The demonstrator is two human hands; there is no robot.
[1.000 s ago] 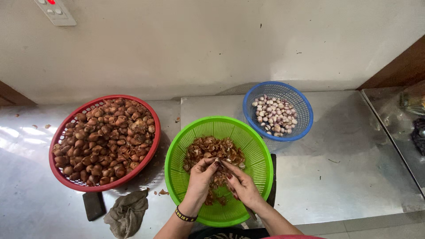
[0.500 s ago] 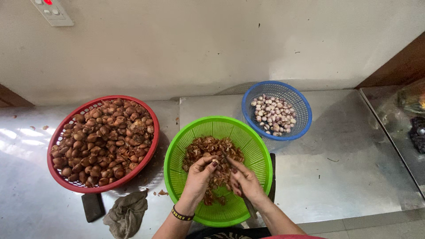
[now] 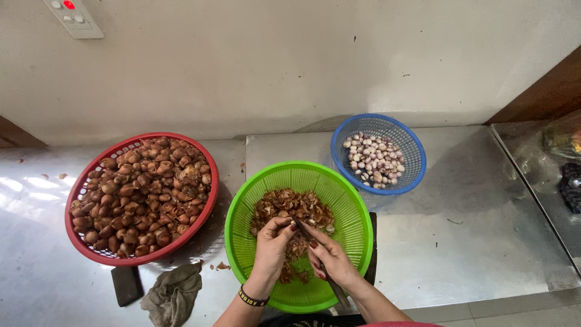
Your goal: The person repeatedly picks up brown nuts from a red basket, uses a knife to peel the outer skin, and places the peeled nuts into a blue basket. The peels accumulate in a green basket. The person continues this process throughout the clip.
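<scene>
Both hands work over a green plastic basket [image 3: 354, 209] holding brown peel scraps [image 3: 293, 206]. My left hand [image 3: 271, 247] pinches a small shallot [image 3: 282, 214] at its fingertips. Close beside it, my right hand [image 3: 330, 257] grips a small knife [image 3: 339, 294], its blade angled up toward the shallot. A dark band sits on my left wrist. To the left, a red basket [image 3: 85, 245] is heaped with unpeeled brown shallots [image 3: 142, 194]. Behind and to the right, a blue basket [image 3: 414, 172] holds peeled pale shallots [image 3: 372, 160].
All baskets stand on a steel counter [image 3: 472, 230] against a pale wall. A crumpled grey cloth [image 3: 172, 293] and a dark flat block [image 3: 127, 284] lie at the front left. Dark items sit at the far right edge [image 3: 569, 181]. A wall switch panel [image 3: 75, 15] is top left.
The hands shifted slightly within the green basket and drew closer together; the fingers now meet on the shallot nearer the basket's middle. The baskets have not moved.
</scene>
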